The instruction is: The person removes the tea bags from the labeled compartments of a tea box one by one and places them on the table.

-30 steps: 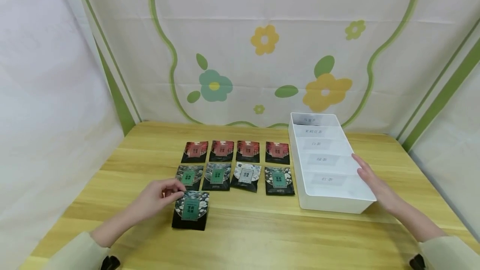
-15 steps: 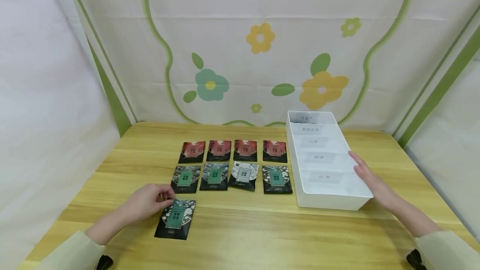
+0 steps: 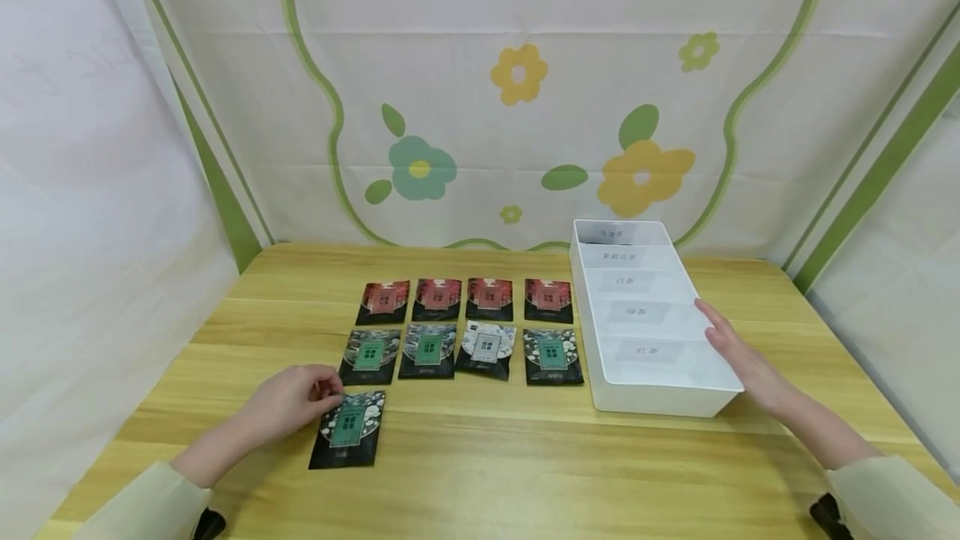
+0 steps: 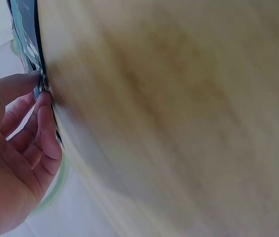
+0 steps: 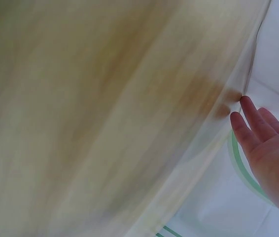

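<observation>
My left hand [image 3: 294, 400] pinches the upper left corner of a black and green tea sachet [image 3: 348, 432] with white flowers on it. The left wrist view shows the thumb and fingers [image 4: 45, 101] together at the edge of that sachet [image 4: 27, 29]. This sachet lies low over the near left part of the table, in front of the other packets. At the right, a long white divided box [image 3: 652, 394] stands on the table. My right hand [image 3: 750, 369] rests its extended fingertips along the box's right side; its fingers [image 5: 250, 121] look straight and hold nothing.
Several red and black sachets [image 3: 437, 300] form the back row on the wooden table [image 3: 510, 473]. The row before them has two green sachets [image 3: 427, 351], a white one [image 3: 486, 348] and a green flowered one [image 3: 552, 357]. A flower-patterned curtain [image 3: 465, 73] hangs behind.
The left hand has carried the flowered sachet left and a little nearer, most of it in the first half second. The right hand stays on the box, and the head view has shifted slightly.
</observation>
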